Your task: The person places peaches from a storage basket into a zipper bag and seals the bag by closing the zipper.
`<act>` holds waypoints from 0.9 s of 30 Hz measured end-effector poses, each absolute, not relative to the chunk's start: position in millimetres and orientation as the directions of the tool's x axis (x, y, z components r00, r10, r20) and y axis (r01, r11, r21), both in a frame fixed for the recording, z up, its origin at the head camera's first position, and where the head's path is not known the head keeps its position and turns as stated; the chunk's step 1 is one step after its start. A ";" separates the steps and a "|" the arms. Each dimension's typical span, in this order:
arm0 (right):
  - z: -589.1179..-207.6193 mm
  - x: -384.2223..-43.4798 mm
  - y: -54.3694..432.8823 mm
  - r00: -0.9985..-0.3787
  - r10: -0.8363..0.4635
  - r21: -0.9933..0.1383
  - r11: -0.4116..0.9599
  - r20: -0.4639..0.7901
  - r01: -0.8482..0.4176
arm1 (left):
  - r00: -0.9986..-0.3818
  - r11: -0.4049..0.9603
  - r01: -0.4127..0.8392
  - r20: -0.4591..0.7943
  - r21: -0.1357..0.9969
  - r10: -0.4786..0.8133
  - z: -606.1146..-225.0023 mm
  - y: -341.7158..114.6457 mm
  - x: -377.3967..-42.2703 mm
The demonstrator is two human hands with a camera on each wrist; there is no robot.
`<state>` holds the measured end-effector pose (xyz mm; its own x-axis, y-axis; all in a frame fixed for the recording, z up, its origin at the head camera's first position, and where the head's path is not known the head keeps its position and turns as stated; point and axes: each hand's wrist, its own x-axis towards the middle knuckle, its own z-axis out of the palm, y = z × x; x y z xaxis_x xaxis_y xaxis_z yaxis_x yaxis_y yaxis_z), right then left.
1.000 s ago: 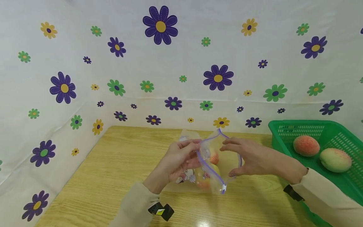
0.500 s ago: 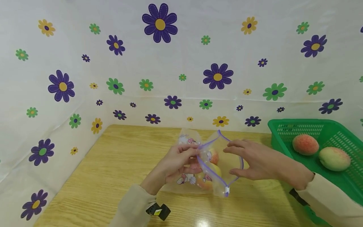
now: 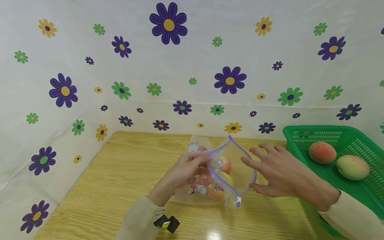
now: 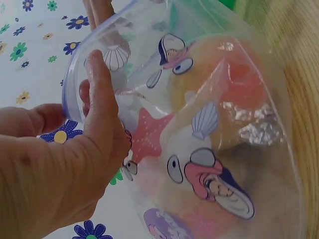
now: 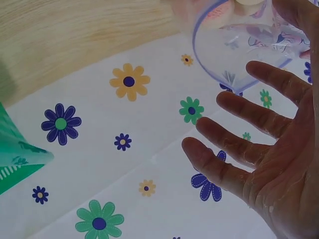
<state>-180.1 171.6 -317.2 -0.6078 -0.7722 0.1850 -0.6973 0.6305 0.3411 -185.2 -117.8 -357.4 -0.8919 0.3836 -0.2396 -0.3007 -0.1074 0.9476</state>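
Note:
A clear zip bag [image 3: 241, 166] printed with sea animals and shells lies on the table, its purple-edged mouth spread wide towards the right. Inside it are a red-orange fruit [image 3: 226, 165] and a yellow one [image 3: 227, 180], both peach-like, seen through the film. My left hand [image 3: 186, 175] pinches the near-left rim between thumb and fingers; in the left wrist view the printed film [image 4: 204, 124] bulges around the fruit. At the right edge of the mouth, my right hand [image 3: 282, 173] has its fingers spread and holds nothing. A white slider [image 3: 238, 199] sits at the mouth's front corner.
A green plastic basket [image 3: 318, 128] stands to the right, partly behind my right forearm. It holds a red peach [image 3: 322, 152] and a paler peach [image 3: 353, 167]. Behind the wooden table [image 3: 129, 160] hangs a white flowered cloth [image 3: 192, 60].
My right hand has drawn back to the right, away from the bag's mouth, with its fingers spreading. My left hand keeps its pinch on the rim, and the mouth stays wide.

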 end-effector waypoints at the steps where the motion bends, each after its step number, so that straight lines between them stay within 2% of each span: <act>1: -317.0 -179.9 172.9 -0.611 -0.769 0.346 0.635 0.191 -0.691 | -0.892 -0.126 -0.307 -0.239 0.943 0.384 -357.6 -117.1 -185.7; 11: -314.6 -178.6 195.8 -0.662 -0.717 0.330 0.692 0.218 -0.642 | -0.876 -0.277 -0.383 -0.251 0.881 0.413 -356.8 -113.3 -186.1; 27: -318.3 -180.9 219.4 -0.700 -0.676 0.347 0.730 0.232 -0.589 | -0.872 -0.311 -0.389 -0.237 0.867 0.429 -356.4 -112.5 -183.8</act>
